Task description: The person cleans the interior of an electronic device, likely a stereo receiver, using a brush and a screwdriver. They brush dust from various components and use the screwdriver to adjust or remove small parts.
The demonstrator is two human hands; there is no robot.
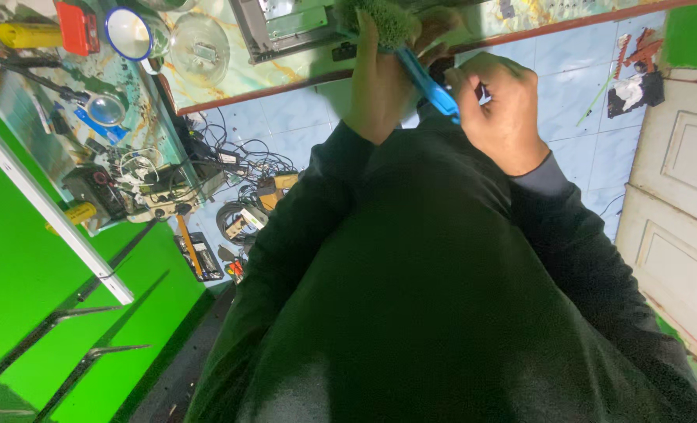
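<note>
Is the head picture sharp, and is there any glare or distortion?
Head view: wide-angle bending of the white shelf edge; soft glare on the clear round lid; blue-handled green brush and both hands, left, right, slightly soft.

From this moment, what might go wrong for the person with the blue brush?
1. The left hand and right hand both grip the blue-handled brush close together, so bristles or dust might flick onto the metal device at the table's edge.
2. The cluttered side bench holds magnifiers near its rim; an elbow could possibly knock them.
3. Tangled cables on the floor may snag feet.
</note>
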